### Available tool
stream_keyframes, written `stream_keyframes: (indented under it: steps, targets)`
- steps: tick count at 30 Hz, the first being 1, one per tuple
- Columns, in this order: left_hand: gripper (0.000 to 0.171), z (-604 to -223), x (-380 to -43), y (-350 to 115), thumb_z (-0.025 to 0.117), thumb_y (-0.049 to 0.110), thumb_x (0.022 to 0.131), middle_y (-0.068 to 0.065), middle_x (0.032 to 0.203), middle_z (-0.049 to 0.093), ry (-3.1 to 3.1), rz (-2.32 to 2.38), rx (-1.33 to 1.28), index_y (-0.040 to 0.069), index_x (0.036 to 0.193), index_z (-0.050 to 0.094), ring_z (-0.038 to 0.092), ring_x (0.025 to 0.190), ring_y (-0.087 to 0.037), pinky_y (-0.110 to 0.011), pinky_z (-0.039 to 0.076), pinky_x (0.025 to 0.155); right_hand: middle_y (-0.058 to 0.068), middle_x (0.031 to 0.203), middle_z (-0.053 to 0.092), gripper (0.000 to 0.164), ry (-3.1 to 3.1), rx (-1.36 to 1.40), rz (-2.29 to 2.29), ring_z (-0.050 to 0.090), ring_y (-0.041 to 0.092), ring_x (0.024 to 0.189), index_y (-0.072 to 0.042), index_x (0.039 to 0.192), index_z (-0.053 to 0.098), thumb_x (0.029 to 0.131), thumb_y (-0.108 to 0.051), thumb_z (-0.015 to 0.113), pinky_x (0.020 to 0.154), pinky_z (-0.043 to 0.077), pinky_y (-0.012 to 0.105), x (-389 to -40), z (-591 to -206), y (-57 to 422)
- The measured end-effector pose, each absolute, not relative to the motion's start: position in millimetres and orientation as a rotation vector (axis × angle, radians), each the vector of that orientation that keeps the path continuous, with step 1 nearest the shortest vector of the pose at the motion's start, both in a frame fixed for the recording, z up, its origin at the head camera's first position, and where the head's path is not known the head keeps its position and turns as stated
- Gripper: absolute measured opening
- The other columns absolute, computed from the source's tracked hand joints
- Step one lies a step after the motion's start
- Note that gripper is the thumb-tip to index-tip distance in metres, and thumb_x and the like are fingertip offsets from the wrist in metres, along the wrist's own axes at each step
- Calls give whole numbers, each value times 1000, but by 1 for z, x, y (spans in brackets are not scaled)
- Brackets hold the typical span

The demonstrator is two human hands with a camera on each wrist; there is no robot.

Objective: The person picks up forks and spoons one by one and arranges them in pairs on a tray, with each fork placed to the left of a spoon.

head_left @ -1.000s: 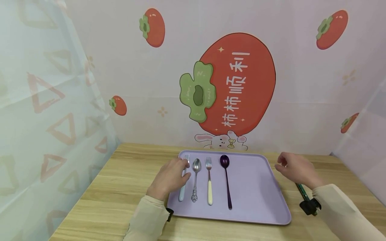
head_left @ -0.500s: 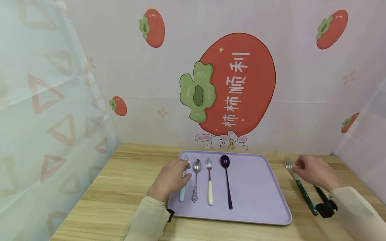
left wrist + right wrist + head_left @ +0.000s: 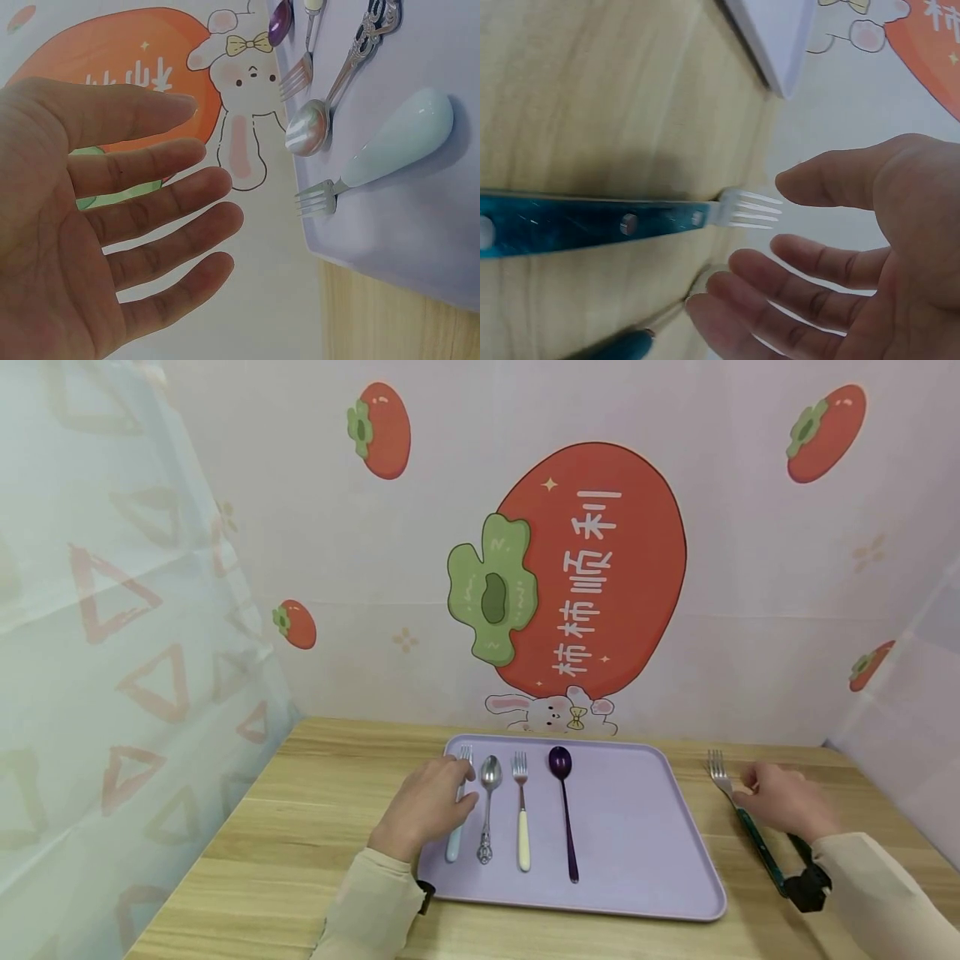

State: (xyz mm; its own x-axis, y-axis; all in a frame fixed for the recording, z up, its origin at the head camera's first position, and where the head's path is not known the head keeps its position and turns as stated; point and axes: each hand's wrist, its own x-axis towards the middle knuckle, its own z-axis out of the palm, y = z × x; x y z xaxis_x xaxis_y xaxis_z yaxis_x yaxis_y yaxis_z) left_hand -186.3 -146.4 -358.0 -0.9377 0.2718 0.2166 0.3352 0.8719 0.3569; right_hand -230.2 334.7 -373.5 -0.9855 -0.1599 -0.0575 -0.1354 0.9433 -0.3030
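Observation:
My left hand (image 3: 426, 806) hovers over the left side of a lilac tray (image 3: 637, 835), fingers spread and holding nothing. Under it, partly covered in the head view, lies a fork with a pale blue handle (image 3: 405, 142). To its right lie an ornate silver spoon (image 3: 486, 814), a cream-handled fork (image 3: 522, 839) and a long purple spoon (image 3: 567, 827). Right of the tray, my right hand (image 3: 787, 800) is above the table with nothing between thumb and fingers. Beside it lies a fork with a green handle (image 3: 585, 225). A second green-handled utensil (image 3: 622, 346) is mostly hidden beneath that hand.
The wooden table (image 3: 300, 827) extends left and right of the tray. Behind it stands a cloth backdrop (image 3: 420, 543) printed with persimmons and a rabbit. More cloth hangs at both sides.
My right hand has moved away from the tray's edge to the right, uncovering the green-handled fork, then come slightly lower. The left hand has barely moved, and the cutlery on the tray lies as before.

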Motion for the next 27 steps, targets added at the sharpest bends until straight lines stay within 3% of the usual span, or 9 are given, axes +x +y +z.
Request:
stream_keyframes:
  steps: [3,17,27]
  targets:
    - [21,-358,-186,-146,76,17,89,-6,93,68,-2886,-591,-469,4,104,73,64,87,-21,-40,53,77,1,69,43,24,3003,-197,-455,42,19,61,-4,88,53,95,-26,63,54,31,34,-229,-379,334]
    - [20,-359,-186,-143,75,17,90,-5,95,68,-2883,-576,-497,5,105,72,66,90,-22,-39,54,78,10,82,59,39,2952,-82,-487,54,20,60,9,106,52,88,-23,66,52,41,35,-232,-388,329]
    - [20,-360,-185,-142,74,14,88,-6,96,69,-2878,-559,-533,4,105,73,66,90,-22,-39,54,77,6,73,53,26,2917,-32,-459,52,21,60,0,94,50,87,-22,63,52,39,35,-233,-392,327]
